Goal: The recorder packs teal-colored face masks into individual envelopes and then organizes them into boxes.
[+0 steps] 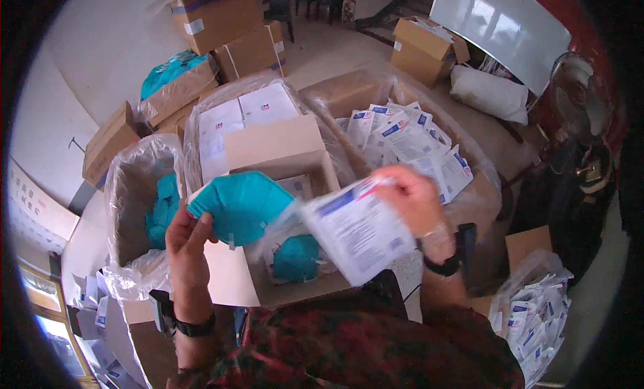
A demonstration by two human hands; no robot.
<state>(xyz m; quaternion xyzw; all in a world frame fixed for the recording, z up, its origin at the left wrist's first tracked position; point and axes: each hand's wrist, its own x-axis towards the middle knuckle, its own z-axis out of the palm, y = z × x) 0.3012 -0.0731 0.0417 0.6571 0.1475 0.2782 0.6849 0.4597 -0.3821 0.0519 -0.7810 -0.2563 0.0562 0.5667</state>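
My left hand (188, 245) holds a teal folded face mask (241, 204) by its lower left edge, lifted over an open cardboard box (275, 147). My right hand (412, 201) grips a white printed pouch (355, 231) at its top right corner, tilted beside the mask. The mask and the pouch nearly touch in the middle. Below them, a second teal mask (295, 258) lies in clear plastic inside the box. Both wrists wear dark bands.
A plastic-lined box (137, 187) at left holds more teal masks. A lined box (409, 140) at upper right is full of white pouches. A bag of pouches (537, 308) sits at lower right. Stacked cartons (221, 20) stand behind, a fan (577, 87) at right.
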